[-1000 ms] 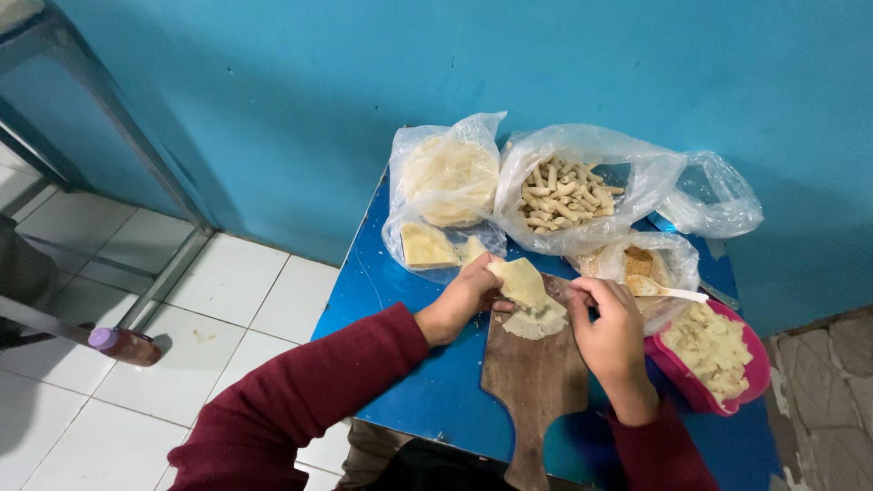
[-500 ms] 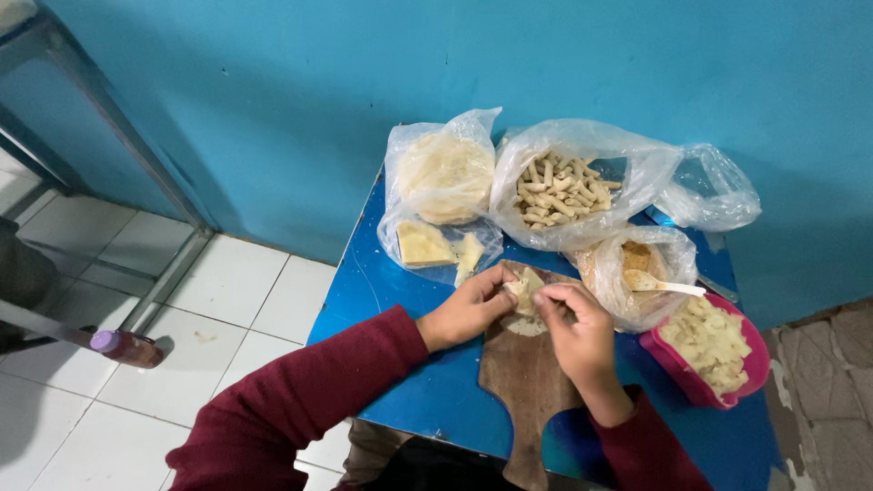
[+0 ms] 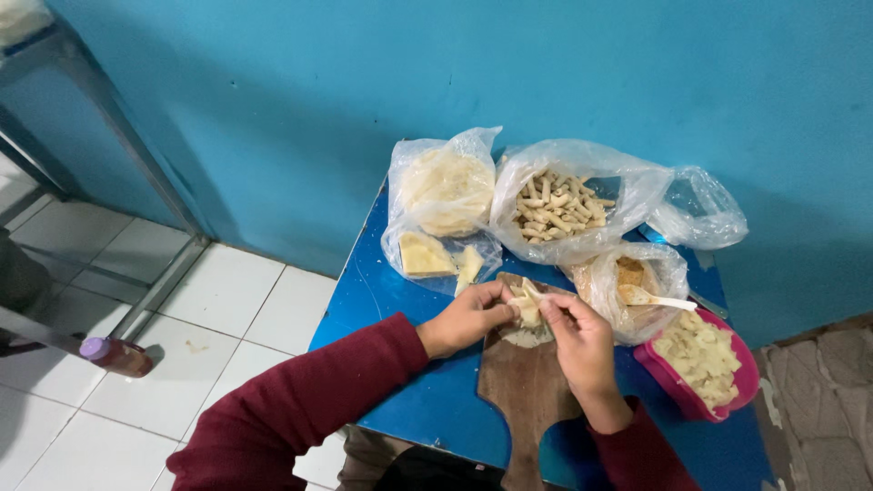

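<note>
My left hand (image 3: 471, 316) and my right hand (image 3: 575, 335) meet over the top of a wooden cutting board (image 3: 529, 393) on a small blue table (image 3: 427, 400). Between their fingertips they pinch a pale dough wrapper (image 3: 527, 309) that is folded up around its filling. A flat bit of wrapper shows on the board under the hands. Both arms wear dark red sleeves.
Behind the board lie a plastic bag of round flat wrappers (image 3: 443, 186), a bag of small rolled pieces (image 3: 564, 207), an empty crumpled bag (image 3: 700, 211) and a bag with a white spoon (image 3: 647, 298). A pink tub of pale cubes (image 3: 702, 362) sits right. A capped bottle (image 3: 115, 355) lies on the tiled floor.
The wrapper lay open in my left hand over the board. Both hands have since closed in on it and folded it together, and the view has shifted slightly.
</note>
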The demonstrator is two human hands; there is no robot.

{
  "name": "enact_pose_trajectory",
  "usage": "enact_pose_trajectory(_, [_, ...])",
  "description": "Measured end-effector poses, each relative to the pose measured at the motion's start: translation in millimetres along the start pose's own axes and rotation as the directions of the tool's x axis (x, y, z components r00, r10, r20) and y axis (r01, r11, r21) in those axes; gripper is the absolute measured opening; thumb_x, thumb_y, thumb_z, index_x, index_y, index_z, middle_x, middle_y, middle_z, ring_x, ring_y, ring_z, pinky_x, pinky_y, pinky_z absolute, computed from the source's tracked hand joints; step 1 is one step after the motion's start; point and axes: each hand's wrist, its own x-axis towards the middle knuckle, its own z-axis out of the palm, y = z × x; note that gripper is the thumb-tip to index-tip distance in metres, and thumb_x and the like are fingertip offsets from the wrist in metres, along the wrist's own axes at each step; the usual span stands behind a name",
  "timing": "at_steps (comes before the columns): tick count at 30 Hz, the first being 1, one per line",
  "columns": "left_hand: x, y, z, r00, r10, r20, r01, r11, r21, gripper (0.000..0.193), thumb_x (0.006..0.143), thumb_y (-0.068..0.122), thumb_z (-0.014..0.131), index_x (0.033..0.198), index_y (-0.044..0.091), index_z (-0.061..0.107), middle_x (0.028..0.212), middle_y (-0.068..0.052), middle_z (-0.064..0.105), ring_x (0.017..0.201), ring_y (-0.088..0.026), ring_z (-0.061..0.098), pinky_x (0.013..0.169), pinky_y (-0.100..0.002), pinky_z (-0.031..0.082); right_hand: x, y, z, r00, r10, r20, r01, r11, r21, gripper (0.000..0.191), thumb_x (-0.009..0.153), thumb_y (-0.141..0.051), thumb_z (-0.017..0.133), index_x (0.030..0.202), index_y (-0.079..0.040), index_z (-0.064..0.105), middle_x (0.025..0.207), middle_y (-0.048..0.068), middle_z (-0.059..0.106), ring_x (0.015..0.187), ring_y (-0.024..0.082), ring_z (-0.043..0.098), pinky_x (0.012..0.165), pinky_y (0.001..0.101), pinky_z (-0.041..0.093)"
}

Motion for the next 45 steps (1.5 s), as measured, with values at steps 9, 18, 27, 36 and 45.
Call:
enact_pose_trajectory(9, [7,-6,-7,0.992,-0.098,-0.084,0.062,0.934,-0.352,0.007,0.099,0.008,0.059,0.094,0.008,0.055,0.097,-0.005,0.066,0.089,-0.016,0.068,0.083,-0.031,0.056,14,25,-22,0.985,0.12,0.124,-0.172,0.668,0.724,0.011,0.108,-0.011,0.05,0.111,-0.005,0.058,0.108,0.012,0.07,0.1,0.025,0.067,0.092,0.0414,0.052])
enact_pose_trajectory(18, [4,17,-7,0.983,-0.097,-0.156,-0.015,0.803,-0.596,0.008,0.101,0.012,0.045,0.102,0.007,0.051,0.117,-0.016,0.068,0.105,-0.027,0.071,0.097,-0.042,0.059,14,13,-28,0.933,0.337,0.127,-0.268,0.412,0.871,0.03,0.109,-0.021,0.042,0.125,-0.002,0.06,0.116,0.012,0.069,0.104,0.026,0.065,0.098,0.0439,0.049])
enact_pose_trajectory(27, [9,19,-16,0.959,-0.04,-0.281,-0.13,0.818,-0.561,0.039,0.107,0.031,0.037,0.129,0.005,0.055,0.122,-0.013,0.071,0.105,-0.022,0.071,0.09,-0.036,0.059,-16,-11,-4,0.908,0.098,0.408,-0.148,0.984,0.095,0.019,0.102,-0.021,0.063,0.108,-0.006,0.071,0.094,0.012,0.073,0.083,0.027,0.066,0.079,0.0411,0.054])
enact_pose_trajectory(36, [8,4,-10,0.98,-0.003,-0.2,-0.087,0.895,-0.438,0.018,0.106,0.016,0.044,0.119,0.008,0.053,0.113,-0.01,0.067,0.098,-0.019,0.068,0.089,-0.035,0.06,-33,-72,27,0.622,-0.471,0.626,0.766,0.533,-0.359,0.023,0.071,-0.028,0.087,0.087,-0.02,0.073,0.109,0.002,0.073,0.103,0.022,0.063,0.089,0.0382,0.042])
enact_pose_trajectory(45, [0,4,2,0.995,0.077,-0.061,-0.09,0.966,-0.244,0.016,0.109,0.02,0.052,0.114,0.005,0.053,0.11,-0.005,0.064,0.097,-0.011,0.065,0.086,-0.03,0.057,-29,-73,22,0.786,-0.592,0.177,0.585,0.621,-0.522,0.037,0.078,-0.011,0.083,0.11,-0.004,0.067,0.105,0.013,0.066,0.097,0.03,0.064,0.081,0.0381,0.053])
